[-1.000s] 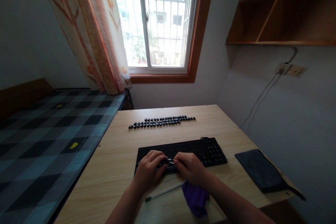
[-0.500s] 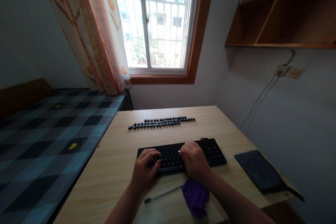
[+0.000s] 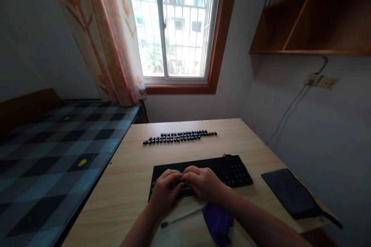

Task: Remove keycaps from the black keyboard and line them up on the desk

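A black keyboard (image 3: 223, 168) lies on the wooden table (image 3: 127, 173), its number keys showing at the right. Over its left half, my left hand (image 3: 166, 189) curves with thumb and fingers close around something too small to make out. My right hand (image 3: 199, 180) touches it at the fingertips, pinched together; what it holds, if anything, is hidden. Behind the keyboard, loose black keycaps (image 3: 179, 137) stand in rows. Near my wrists lie a thin brush-like stick (image 3: 182, 217) and a purple cloth (image 3: 217, 224).
A dark flat pouch (image 3: 291, 193) rests at the table's right edge. To the left is a bed with a checked cover (image 3: 78, 139). A window and curtain (image 3: 107, 38) are behind, and a wooden shelf (image 3: 310, 19) hangs at the upper right.
My right hand has moved left across the keyboard to meet my left hand. The view has shifted slightly.
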A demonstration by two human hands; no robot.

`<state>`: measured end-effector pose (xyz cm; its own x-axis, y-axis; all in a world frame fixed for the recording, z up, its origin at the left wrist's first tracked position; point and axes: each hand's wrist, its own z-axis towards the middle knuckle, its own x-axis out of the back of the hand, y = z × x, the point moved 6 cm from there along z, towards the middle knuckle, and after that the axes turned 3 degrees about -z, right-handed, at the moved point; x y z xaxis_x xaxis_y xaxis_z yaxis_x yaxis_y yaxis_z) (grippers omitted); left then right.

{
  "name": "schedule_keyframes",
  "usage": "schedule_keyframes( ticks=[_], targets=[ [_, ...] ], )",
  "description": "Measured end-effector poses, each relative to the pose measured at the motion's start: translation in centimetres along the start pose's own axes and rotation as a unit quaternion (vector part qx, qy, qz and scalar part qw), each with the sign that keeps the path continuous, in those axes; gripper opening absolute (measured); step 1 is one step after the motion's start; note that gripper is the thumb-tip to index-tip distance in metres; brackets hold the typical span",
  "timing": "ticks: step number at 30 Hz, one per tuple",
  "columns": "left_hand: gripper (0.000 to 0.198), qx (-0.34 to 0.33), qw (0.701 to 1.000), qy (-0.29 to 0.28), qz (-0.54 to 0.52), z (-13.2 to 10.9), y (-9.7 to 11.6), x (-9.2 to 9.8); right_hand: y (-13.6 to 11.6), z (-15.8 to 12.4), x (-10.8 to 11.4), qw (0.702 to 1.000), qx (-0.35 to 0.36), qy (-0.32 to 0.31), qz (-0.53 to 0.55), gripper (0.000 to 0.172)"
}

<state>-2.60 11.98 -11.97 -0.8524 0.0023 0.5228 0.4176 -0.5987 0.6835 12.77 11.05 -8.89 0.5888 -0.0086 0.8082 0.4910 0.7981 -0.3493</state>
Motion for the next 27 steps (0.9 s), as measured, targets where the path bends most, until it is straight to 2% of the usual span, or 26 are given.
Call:
schedule_keyframes(
  ticks=[3,8,11,13,16,18,21,24,27],
  targets=[
    [0.015,0.008,1.000,0.004,-0.005,0.0,-0.1,0.0,0.4,-0.1,-0.1,1.000,-0.010,0.019,0.000,0.021],
    [0.018,0.017,1.000,-0.010,0.002,-0.1,-0.4,-0.2,0.8,0.1,-0.3,0.999,-0.026,0.011,0.031,0.016],
    [0.025,0.021,0.999,-0.004,0.034,0.0,-0.6,0.3,2.7,0.6,0.3,0.998,-0.054,0.015,0.033,0.014],
    [0.028,0.028,0.997,0.026,0.065,0.2,-1.0,1.2,5.5,1.0,1.0,0.995,-0.094,0.027,0.010,0.014],
    [0.030,0.039,0.990,0.068,0.115,0.3,-1.7,2.5,11.8,1.2,2.1,0.978,-0.194,0.019,-0.069,0.010],
    [0.030,0.048,0.986,0.074,0.144,0.3,-2.2,2.8,16.0,1.3,2.5,0.970,-0.228,0.013,-0.087,0.012],
    [0.028,0.062,0.982,0.052,0.173,0.3,-3.0,2.4,20.9,1.2,2.5,0.959,-0.265,-0.003,-0.099,0.012],
    [0.024,0.069,0.979,0.017,0.192,0.1,-3.6,1.6,23.9,1.2,1.7,0.950,-0.293,-0.016,-0.104,0.015],
    [0.023,0.076,0.977,-0.003,0.200,0.0,-4.1,1.3,25.6,1.5,0.7,0.944,-0.312,-0.020,-0.104,0.016]
  ],
)
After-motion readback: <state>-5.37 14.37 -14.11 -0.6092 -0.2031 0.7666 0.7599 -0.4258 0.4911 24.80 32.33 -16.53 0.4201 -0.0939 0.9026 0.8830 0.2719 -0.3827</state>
